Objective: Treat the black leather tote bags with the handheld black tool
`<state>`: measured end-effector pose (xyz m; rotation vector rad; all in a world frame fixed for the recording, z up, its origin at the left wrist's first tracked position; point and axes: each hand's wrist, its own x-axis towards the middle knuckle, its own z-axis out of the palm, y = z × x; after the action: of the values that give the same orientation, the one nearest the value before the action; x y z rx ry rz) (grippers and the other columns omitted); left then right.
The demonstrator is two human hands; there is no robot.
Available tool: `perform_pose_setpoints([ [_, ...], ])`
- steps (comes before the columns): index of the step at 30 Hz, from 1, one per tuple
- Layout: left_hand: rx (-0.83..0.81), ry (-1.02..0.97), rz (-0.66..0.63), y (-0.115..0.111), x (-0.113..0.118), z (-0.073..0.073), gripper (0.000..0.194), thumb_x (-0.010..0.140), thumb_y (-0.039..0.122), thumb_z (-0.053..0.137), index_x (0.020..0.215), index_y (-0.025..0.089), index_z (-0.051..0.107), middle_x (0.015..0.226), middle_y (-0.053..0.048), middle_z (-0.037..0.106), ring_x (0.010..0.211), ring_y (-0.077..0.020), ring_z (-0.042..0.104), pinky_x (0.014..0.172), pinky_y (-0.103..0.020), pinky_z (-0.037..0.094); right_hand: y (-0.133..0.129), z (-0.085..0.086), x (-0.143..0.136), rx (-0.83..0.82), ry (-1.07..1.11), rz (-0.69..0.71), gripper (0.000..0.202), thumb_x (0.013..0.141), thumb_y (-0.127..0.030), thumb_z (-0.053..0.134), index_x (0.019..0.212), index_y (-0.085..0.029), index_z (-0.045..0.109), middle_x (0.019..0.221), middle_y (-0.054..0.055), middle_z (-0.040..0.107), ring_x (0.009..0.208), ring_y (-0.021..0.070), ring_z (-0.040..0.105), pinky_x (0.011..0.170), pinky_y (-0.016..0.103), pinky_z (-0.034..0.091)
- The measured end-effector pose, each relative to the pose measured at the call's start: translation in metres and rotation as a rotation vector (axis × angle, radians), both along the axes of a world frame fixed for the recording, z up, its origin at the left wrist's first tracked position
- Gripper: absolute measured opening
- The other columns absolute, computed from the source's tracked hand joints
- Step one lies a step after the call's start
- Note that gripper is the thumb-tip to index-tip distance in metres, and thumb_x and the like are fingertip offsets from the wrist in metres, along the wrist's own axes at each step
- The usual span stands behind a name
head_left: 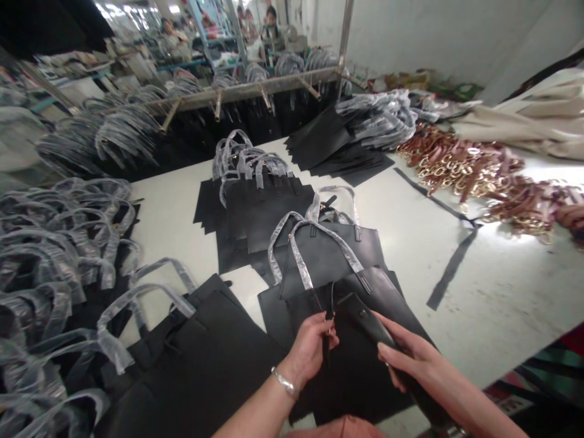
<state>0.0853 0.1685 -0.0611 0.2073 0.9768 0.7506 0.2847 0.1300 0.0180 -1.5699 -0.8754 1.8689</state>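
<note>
My left hand (308, 350), with a silver bangle at the wrist, pinches a thin black strap (326, 351) with a small metal fitting. A black tote bag (340, 389) lies beneath it, its handles (328, 234) wrapped in clear plastic. My right hand (413, 359) is closed around a long, flat black leather piece (362, 316) with a small slot near its far end. Whether that piece is a separate pouch, I cannot tell. Several more black totes (369, 243) overlap just beyond my hands.
Black bags with plastic-wrapped handles (50, 237) pile up at the left; more bags (269, 207) lie farther back on the white table (506, 298). Brown straps with gold clasps (451, 164) heap at the right. A metal rack (255, 91) spans the back. A loose dark strip (451, 267) lies at right.
</note>
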Motion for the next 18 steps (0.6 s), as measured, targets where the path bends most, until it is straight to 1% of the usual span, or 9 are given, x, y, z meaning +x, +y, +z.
perform_pose_setpoints([
  [2, 0.152, 0.117, -0.014, -0.004, 0.002, -0.003, 0.017, 0.07, 0.019, 0.075, 0.083, 0.011, 0.067, 0.068, 0.0, 0.056, 0.058, -0.0085, 0.049, 0.057, -0.021, 0.043, -0.009, 0.0, 0.003, -0.021, 0.018, 0.002, 0.081, 0.078, -0.05, 0.067, 0.147, -0.02, 0.036, 0.072, -0.003, 0.059, 0.045, 0.0084, 0.048, 0.045, 0.024, 0.038],
  [4, 0.276, 0.21, -0.026, -0.007, 0.004, -0.006, 0.019, 0.074, 0.024, 0.074, 0.087, 0.011, 0.068, 0.077, -0.004, 0.063, 0.065, -0.0105, 0.053, 0.061, -0.022, 0.044, -0.017, -0.001, 0.004, -0.041, 0.035, 0.009, 0.079, 0.079, -0.048, 0.067, 0.147, -0.02, 0.037, 0.075, -0.002, 0.059, 0.045, 0.0077, 0.049, 0.045, 0.023, 0.037],
  [6, 0.352, 0.288, -0.049, -0.01, 0.005, -0.009, 0.022, 0.077, 0.028, 0.072, 0.092, 0.012, 0.07, 0.087, -0.007, 0.067, 0.072, -0.0126, 0.056, 0.066, -0.023, 0.044, -0.019, -0.003, 0.002, -0.054, 0.05, 0.02, 0.078, 0.079, -0.047, 0.067, 0.147, -0.02, 0.037, 0.074, -0.003, 0.059, 0.045, 0.007, 0.049, 0.044, 0.022, 0.036],
  [8, 0.395, 0.362, -0.087, -0.011, 0.005, -0.013, 0.022, 0.077, 0.029, 0.072, 0.091, 0.012, 0.071, 0.085, -0.007, 0.069, 0.071, -0.0132, 0.056, 0.066, -0.023, 0.043, -0.016, -0.005, -0.002, -0.06, 0.068, 0.027, 0.08, 0.079, -0.047, 0.067, 0.147, -0.019, 0.035, 0.072, -0.003, 0.058, 0.043, 0.0067, 0.048, 0.043, 0.021, 0.035],
  [11, 0.429, 0.438, -0.12, -0.013, 0.007, -0.016, 0.021, 0.072, 0.028, 0.074, 0.085, 0.011, 0.073, 0.074, -0.005, 0.067, 0.065, -0.0129, 0.054, 0.063, -0.023, 0.042, -0.006, -0.004, -0.007, -0.053, 0.062, 0.021, 0.081, 0.08, -0.047, 0.066, 0.148, -0.02, 0.033, 0.072, -0.004, 0.058, 0.043, 0.0075, 0.051, 0.043, 0.021, 0.039],
  [15, 0.448, 0.477, -0.086, -0.012, 0.007, -0.017, 0.029, 0.077, 0.036, 0.069, 0.094, 0.012, 0.072, 0.082, -0.007, 0.069, 0.064, -0.0136, 0.056, 0.061, -0.025, 0.046, 0.0, 0.0, -0.007, -0.02, 0.013, 0.0, 0.076, 0.081, -0.045, 0.065, 0.147, -0.021, 0.036, 0.075, -0.003, 0.06, 0.046, 0.0072, 0.052, 0.045, 0.021, 0.042],
  [18, 0.53, 0.544, -0.145, -0.012, 0.007, -0.018, 0.024, 0.081, 0.031, 0.064, 0.095, 0.013, 0.072, 0.08, -0.005, 0.068, 0.064, -0.0138, 0.057, 0.059, -0.025, 0.047, -0.005, -0.002, -0.006, -0.055, 0.045, 0.054, 0.077, 0.079, -0.045, 0.067, 0.147, -0.022, 0.038, 0.074, -0.003, 0.061, 0.045, 0.0073, 0.052, 0.044, 0.021, 0.041],
])
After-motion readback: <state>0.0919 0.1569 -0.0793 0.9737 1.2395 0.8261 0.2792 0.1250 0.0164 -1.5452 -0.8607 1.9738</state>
